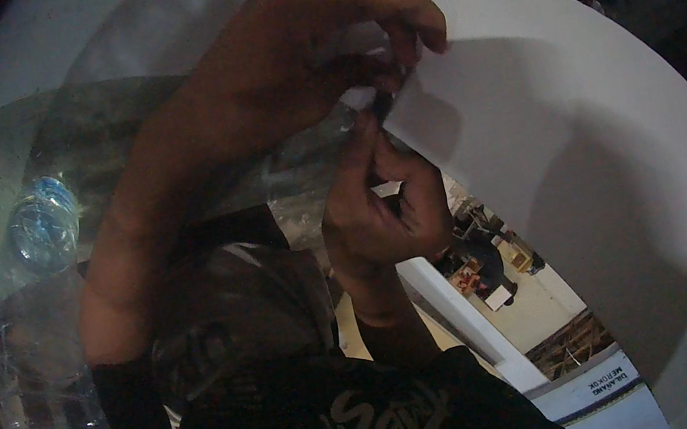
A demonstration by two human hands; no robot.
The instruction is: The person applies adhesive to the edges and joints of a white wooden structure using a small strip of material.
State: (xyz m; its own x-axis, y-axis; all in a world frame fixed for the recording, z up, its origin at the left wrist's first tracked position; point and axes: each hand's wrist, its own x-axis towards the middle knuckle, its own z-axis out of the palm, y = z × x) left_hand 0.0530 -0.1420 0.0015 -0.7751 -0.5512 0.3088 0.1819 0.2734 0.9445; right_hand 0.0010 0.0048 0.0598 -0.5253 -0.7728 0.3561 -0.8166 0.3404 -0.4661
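Broad, smooth white sheet (615, 129): fills the right side, its straight left edge slanting from the hands toward the lower right; what carries it cannot be told.
Small dark piece (383, 105): at that left edge, between the two hands' fingertips; material unclear.
Left hand (332, 16): above, fingers curled narrow near the edge; whether they grip the piece is hidden.
Right hand (376, 223): below, thumb and finger closed together, apparently pinching the piece's lower end.
Step in hand: seemingly close fingertip work at the sheet's edge.
Next move: would call for a steady pinch, without creasing that edge.
Black cloth shirt (316, 387): pale, script-like lettering across it.
White-and-blue printed panel (604, 415): dark capitals, beside the edge's lower end.
Clear, blue-tinted plastic bottle (44, 228): no legible writing.
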